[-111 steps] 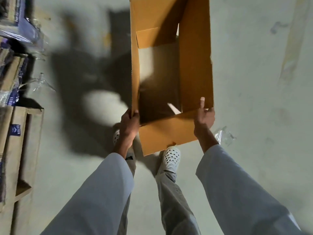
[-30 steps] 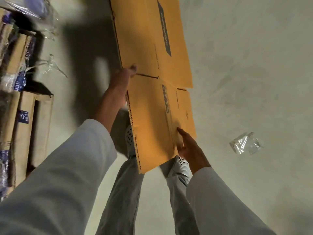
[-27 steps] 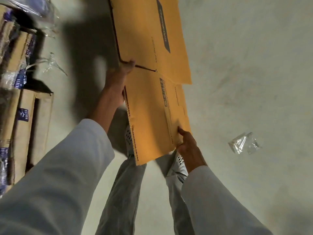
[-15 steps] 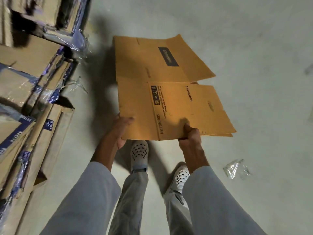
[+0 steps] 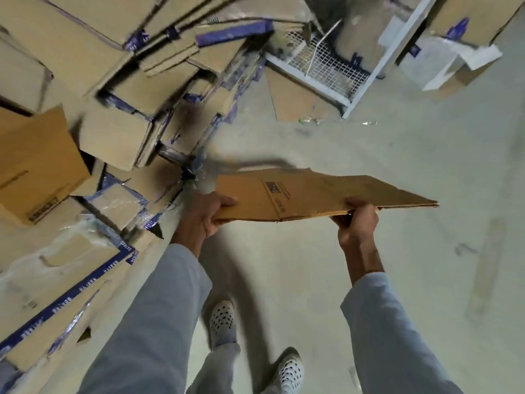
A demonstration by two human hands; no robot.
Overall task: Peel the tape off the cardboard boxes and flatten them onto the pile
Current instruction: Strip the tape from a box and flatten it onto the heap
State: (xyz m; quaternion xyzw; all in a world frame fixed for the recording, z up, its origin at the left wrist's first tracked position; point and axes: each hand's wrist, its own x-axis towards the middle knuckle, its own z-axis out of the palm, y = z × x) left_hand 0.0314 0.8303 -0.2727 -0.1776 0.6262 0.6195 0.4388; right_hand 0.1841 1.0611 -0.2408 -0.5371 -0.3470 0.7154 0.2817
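The box (image 5: 306,194) is flat now and no tape shows on it. It is up in the air, in front of the person, just right of the pile (image 5: 119,103). The left hand (image 5: 204,217) grips its left end. The right hand (image 5: 356,223) grips its near edge. It is not on the pile yet. That 1 step is left.

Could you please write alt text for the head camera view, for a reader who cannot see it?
A person holds a flattened cardboard box level above a concrete floor, left hand and right hand gripping its near edge. A pile of flattened boxes lies at left.
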